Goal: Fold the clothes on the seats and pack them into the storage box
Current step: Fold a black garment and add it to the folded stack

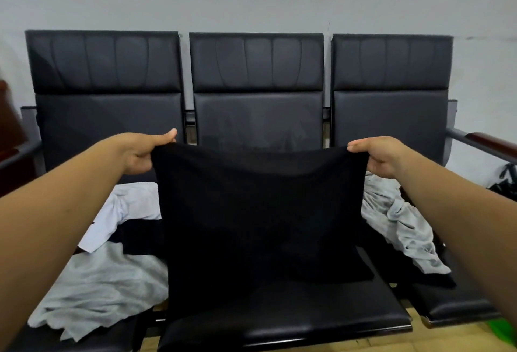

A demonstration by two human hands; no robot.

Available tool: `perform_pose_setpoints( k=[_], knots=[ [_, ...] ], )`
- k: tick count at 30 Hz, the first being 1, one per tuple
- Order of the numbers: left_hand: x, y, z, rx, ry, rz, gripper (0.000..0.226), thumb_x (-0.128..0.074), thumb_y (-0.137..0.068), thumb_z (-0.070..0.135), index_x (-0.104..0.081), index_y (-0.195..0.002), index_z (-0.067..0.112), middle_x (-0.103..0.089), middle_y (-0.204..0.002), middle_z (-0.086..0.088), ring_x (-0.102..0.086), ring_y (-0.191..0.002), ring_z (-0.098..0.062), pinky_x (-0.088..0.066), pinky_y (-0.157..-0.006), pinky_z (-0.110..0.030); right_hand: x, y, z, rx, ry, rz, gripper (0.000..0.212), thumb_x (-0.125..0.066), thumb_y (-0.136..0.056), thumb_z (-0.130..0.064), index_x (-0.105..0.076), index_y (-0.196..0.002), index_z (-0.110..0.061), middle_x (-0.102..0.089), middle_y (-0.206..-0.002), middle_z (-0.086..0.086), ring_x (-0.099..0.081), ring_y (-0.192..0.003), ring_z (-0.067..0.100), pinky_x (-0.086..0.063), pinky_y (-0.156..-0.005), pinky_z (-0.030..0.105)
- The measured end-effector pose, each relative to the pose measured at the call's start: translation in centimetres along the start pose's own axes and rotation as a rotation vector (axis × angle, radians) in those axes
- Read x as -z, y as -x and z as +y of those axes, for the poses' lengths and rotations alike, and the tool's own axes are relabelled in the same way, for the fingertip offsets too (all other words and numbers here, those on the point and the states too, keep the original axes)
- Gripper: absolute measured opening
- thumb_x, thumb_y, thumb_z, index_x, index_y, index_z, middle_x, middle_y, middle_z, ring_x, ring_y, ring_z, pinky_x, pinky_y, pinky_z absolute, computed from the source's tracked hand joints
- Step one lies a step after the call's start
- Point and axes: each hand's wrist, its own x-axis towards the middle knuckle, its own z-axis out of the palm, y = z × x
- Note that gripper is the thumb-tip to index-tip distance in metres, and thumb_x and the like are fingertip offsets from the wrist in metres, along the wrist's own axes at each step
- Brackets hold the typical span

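Note:
A black garment (260, 212) hangs stretched between my two hands above the middle seat (293, 321) of a row of black seats. My left hand (142, 153) pinches its upper left corner, thumb on top. Its upper right corner is pinched by my right hand (383, 156). The cloth's lower part drapes down onto the seat cushion. A pale grey garment (103, 281) and a white one (131, 203) lie crumpled on the left seat, with a dark piece between them. Another grey garment (402, 223) lies on the right seat. No storage box is in view.
Three black seat backs (257, 72) stand against a pale wall. A wooden-topped armrest (486, 139) sticks out at the right, a dark bag (506, 184) beyond it. Something green (500, 332) lies on the floor at the lower right.

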Motion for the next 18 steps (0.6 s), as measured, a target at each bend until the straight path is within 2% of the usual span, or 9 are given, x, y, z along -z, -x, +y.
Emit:
perform_pose_setpoints(
  k=[1, 3, 4, 7, 8, 10, 12, 16, 18],
  knots=[
    [-0.2, -0.1, -0.1, -0.043, -0.030, -0.027, 0.028, -0.059, -0.097, 0.020, -0.073, -0.074, 0.010, -0.073, -0.083, -0.004, -0.069, -0.079, -0.013, -0.049, -0.084, -0.027, 0.2, -0.1, 0.1, -0.008, 0.058, -0.028, 0.020, -0.054, -0.094, 0.012, -0.066, -0.095, -0.004, -0.066, -0.098, 0.015, -0.066, -0.088, 0.024, -0.056, -0.079, 0.032],
    [-0.3, -0.3, -0.4, -0.122, -0.224, 0.003, 0.016, -0.063, -0.091, -0.001, -0.074, -0.087, 0.009, -0.073, -0.096, -0.011, -0.068, -0.095, -0.019, -0.047, -0.093, -0.030, 0.5, -0.4, 0.3, 0.009, 0.209, -0.030, 0.029, -0.051, -0.090, 0.020, -0.067, -0.092, -0.004, -0.065, -0.100, 0.019, -0.066, -0.086, 0.026, -0.059, -0.069, 0.029],
    [-0.2, -0.6, -0.5, -0.163, -0.347, 0.055, 0.022, -0.065, -0.086, -0.010, -0.072, -0.091, 0.010, -0.071, -0.097, -0.012, -0.065, -0.099, -0.022, -0.046, -0.097, -0.032, 0.6, -0.6, 0.4, 0.032, 0.284, -0.008, 0.030, -0.051, -0.089, 0.022, -0.067, -0.090, -0.003, -0.065, -0.099, 0.020, -0.067, -0.082, 0.025, -0.059, -0.060, 0.026],
    [-0.4, -1.7, 0.0, -0.331, -0.684, 0.255, 0.026, -0.072, -0.081, -0.009, -0.074, -0.092, 0.014, -0.070, -0.088, -0.009, -0.063, -0.094, -0.025, -0.047, -0.089, -0.033, 0.5, -1.1, 0.1, 0.141, 0.503, 0.086, 0.020, -0.057, -0.089, 0.020, -0.065, -0.091, 0.001, -0.061, -0.083, 0.017, -0.064, -0.058, 0.018, -0.048, -0.041, 0.016],
    [-0.6, -2.0, 0.6, -0.387, -0.756, 0.314, 0.023, -0.074, -0.082, -0.004, -0.076, -0.096, 0.014, -0.071, -0.090, -0.009, -0.063, -0.093, -0.024, -0.047, -0.088, -0.032, 0.5, -1.6, -0.3, 0.195, 0.567, 0.121, 0.018, -0.062, -0.088, 0.016, -0.066, -0.093, -0.001, -0.060, -0.079, 0.014, -0.063, -0.060, 0.019, -0.049, -0.044, 0.016],
    [-0.9, -2.4, 1.9, -0.478, -0.834, 0.442, 0.021, -0.074, -0.085, 0.005, -0.077, -0.104, 0.014, -0.073, -0.098, -0.011, -0.064, -0.097, -0.026, -0.047, -0.088, -0.032, 0.8, -3.0, -1.3, 0.316, 0.696, 0.201, 0.014, -0.072, -0.086, 0.005, -0.070, -0.092, -0.008, -0.063, -0.079, 0.008, -0.066, -0.080, 0.028, -0.057, -0.067, 0.028],
    [-1.2, -2.3, 3.5, -0.568, -0.824, 0.544, 0.019, -0.072, -0.088, 0.010, -0.077, -0.106, 0.013, -0.073, -0.104, -0.014, -0.064, -0.101, -0.028, -0.045, -0.088, -0.031, 1.2, -4.0, -2.9, 0.401, 0.715, 0.278, 0.011, -0.077, -0.084, -0.005, -0.073, -0.091, -0.013, -0.067, -0.084, 0.007, -0.066, -0.091, 0.028, -0.055, -0.085, 0.037],
    [-1.5, -0.9, 7.1, -0.717, -0.664, 0.660, 0.024, -0.069, -0.092, 0.017, -0.073, -0.114, 0.006, -0.070, -0.114, -0.015, -0.062, -0.110, -0.028, -0.040, -0.088, -0.027, 2.3, -4.6, -7.3, 0.600, 0.684, 0.426, 0.017, -0.079, -0.084, -0.016, -0.077, -0.100, -0.011, -0.068, -0.093, 0.006, -0.062, -0.092, 0.018, -0.046, -0.083, 0.029],
    [-1.2, 0.0, 8.0, -0.750, -0.591, 0.659, 0.027, -0.069, -0.093, 0.021, -0.072, -0.114, 0.005, -0.070, -0.110, -0.014, -0.062, -0.103, -0.025, -0.041, -0.087, -0.026, 2.8, -4.1, -8.6, 0.635, 0.575, 0.449, 0.017, -0.078, -0.085, -0.019, -0.076, -0.101, -0.012, -0.068, -0.092, 0.005, -0.063, -0.088, 0.018, -0.050, -0.081, 0.030]
  ],
)
